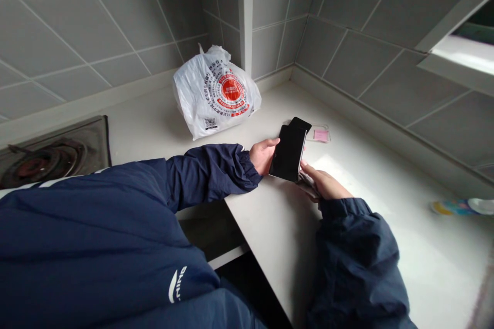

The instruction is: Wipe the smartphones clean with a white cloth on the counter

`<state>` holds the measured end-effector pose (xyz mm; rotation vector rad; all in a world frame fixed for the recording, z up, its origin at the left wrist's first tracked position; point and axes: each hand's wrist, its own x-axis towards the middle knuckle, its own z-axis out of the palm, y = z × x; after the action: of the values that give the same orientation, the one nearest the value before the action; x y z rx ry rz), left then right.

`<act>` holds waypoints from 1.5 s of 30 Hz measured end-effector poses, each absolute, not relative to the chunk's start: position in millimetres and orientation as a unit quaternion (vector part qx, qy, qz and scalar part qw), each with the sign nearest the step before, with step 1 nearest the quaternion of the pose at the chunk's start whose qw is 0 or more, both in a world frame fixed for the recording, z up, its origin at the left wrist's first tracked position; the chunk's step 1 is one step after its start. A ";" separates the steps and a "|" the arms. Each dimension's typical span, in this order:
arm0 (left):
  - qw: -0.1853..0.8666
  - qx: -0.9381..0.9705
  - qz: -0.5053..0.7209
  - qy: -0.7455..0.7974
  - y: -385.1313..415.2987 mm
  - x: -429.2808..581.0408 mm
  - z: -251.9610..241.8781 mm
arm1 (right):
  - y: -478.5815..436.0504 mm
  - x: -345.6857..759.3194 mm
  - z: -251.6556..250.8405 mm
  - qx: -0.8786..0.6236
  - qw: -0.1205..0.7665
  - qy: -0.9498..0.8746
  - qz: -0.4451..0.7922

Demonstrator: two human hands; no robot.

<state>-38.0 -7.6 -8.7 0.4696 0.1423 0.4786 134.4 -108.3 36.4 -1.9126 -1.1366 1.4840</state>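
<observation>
While the fingers (270,145) of the left hand (262,158) are curling up around the left edge of a black smartphone (287,153), the fingers (312,172) of the right hand (324,186) are lying pressed together along its lower right edge, pinching a crumpled pale cloth (307,184) against the phone. The left thumb is hidden, so I cannot tell how it is placed. The smartphone is tilting between both hands, just above the white countertop (270,105) near the frame's center, with its dark screen facing up. A second black, flat object (301,124) is sticking out from behind its top edge, held in the same stack. Just beside it, a pink card in a clear sleeve (321,135) is lying on the counter. Navy jacket sleeves (210,175) are running from both wrists toward the lower edge of the frame. Farther out, a white plastic carrier bag with a red round print (216,91) is standing against the grey wall tiles (116,20) at upper center. A gas burner (54,153) is sitting at far left, and a colorful bottle (461,207) is lying at the right edge.
</observation>
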 end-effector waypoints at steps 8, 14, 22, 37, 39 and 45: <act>0.945 0.222 0.227 0.084 -5.6 -38.5 -7.4 | -107.2 143.0 15.8 -0.627 0.253 -0.398 0.620; 0.955 0.220 0.189 0.069 -1.6 -44.0 -8.6 | -106.0 150.5 12.8 -0.620 0.318 -0.374 0.612; 0.952 0.258 0.137 0.092 7.3 -45.8 -17.9 | -100.1 149.4 10.2 -0.647 0.457 -0.343 0.505; 0.935 0.273 0.146 0.172 -3.5 -43.1 -6.1 | -97.9 167.1 -9.2 -0.726 0.468 -0.286 0.415; 0.932 0.281 0.146 0.177 -3.2 -42.6 -7.6 | -97.7 168.1 -9.7 -0.730 0.466 -0.281 0.414; 0.915 0.365 0.115 0.130 -1.7 -45.0 -13.5 | -98.3 171.9 -10.9 -0.742 0.465 -0.276 0.396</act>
<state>-45.0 -1.7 -13.5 0.7515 0.2672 0.2368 171.9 -98.3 -10.9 -1.8222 -0.6777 0.9714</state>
